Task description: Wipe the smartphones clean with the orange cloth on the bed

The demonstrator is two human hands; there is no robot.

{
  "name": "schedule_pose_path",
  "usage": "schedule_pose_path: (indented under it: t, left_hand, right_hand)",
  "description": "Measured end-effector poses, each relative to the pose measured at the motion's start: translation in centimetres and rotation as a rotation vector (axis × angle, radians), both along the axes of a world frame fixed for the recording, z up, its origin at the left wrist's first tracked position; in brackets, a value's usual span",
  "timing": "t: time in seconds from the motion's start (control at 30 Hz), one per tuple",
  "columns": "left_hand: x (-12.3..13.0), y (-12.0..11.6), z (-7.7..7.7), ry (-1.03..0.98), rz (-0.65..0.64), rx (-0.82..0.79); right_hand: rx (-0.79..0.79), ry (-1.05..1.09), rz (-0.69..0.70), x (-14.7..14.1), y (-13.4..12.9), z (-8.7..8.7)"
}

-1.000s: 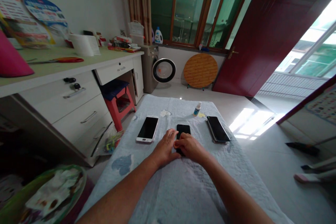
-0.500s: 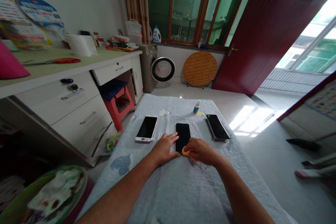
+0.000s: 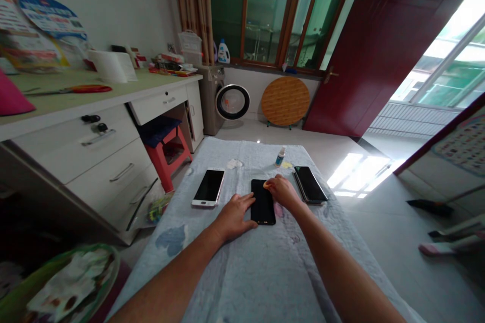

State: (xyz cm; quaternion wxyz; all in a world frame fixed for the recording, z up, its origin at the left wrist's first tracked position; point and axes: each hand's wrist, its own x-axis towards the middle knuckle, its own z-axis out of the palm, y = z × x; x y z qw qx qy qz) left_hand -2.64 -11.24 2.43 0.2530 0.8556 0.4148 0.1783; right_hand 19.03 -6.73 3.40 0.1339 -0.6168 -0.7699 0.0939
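Note:
A black smartphone lies face up in the middle of the cloth-covered table. My left hand rests at its left side, thumb and fingers spread, with fingertips touching the left edge and the thumb near the bottom corner. Above the phone's upper right corner, my right hand pinches a small orange cloth against the screen; most of this cloth is hidden by the fingers. To the left lies a white-framed smartphone. On the right, a dark smartphone seems stacked on another. A small spray bottle stands behind.
A pale blue patterned tablecloth covers the table. At left are a desk with drawers, a red stool and a waste bin. Beyond stand a washing machine, its door open, and a round wooden tabletop.
My right hand has slid the orange cloth from the phone's lower right corner up to its upper right corner. My left hand stays at the phone's left edge. The view has shifted slightly.

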Motion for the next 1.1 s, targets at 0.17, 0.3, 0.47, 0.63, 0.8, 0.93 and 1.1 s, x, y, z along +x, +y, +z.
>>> schedule_pose_path:
  t: [0.17,0.3,0.47,0.63,0.8,0.93,1.1]
  left_hand:
    - [0.0,0.0,-0.1,-0.012,-0.009,0.006]
    - [0.0,-0.1,-0.2,-0.054,0.004,-0.013]
    - [0.1,-0.2,-0.5,-0.089,0.083,-0.072]
    - [0.0,-0.1,-0.8,-0.092,0.043,-0.072]
    - [0.0,-0.1,-0.6,-0.062,0.081,-0.077]
    - [0.1,-0.2,-0.4,-0.047,0.047,-0.046]
    - [0.1,-0.2,-0.1,-0.007,0.031,-0.035]
  right_hand:
    - [0.019,-0.052,-0.102,-1.3,2.2,-0.2]
    - [0.056,-0.039,-0.034,-2.3,1.4,-0.8]
    - [0.089,0.01,0.079,-2.8,-1.8,-0.8]
    - [0.073,0.04,0.166,-2.8,-5.2,-0.4]
    - [0.019,0.11,0.225,-2.7,-7.7,0.0]
    - [-0.012,0.142,0.259,-2.3,-9.1,0.4]
    - [-0.032,0.157,0.203,-1.1,-10.1,0.2]
